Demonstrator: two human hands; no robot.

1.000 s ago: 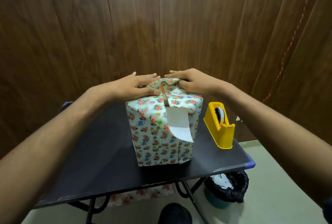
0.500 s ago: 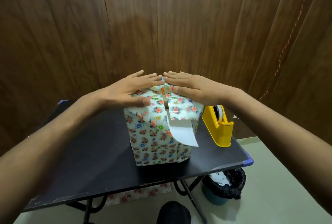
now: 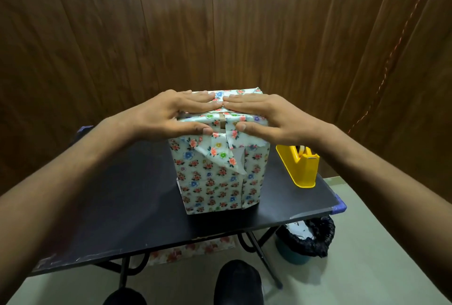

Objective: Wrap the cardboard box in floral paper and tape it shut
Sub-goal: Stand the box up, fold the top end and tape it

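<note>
A yellow tape dispenser (image 3: pixel 299 166) blocks the table (image 3: pixel 117 207) right of the wrapped box (image 3: pixel 220 182); bare tabletop lies open to its left and front.

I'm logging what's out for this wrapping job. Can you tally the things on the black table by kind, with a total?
Wrapped box: 1
Yellow tape dispenser: 1
Hands pressing flat on the box top: 2, left hand and right hand
Total: 2 things on the table, plus 2 hands
</note>
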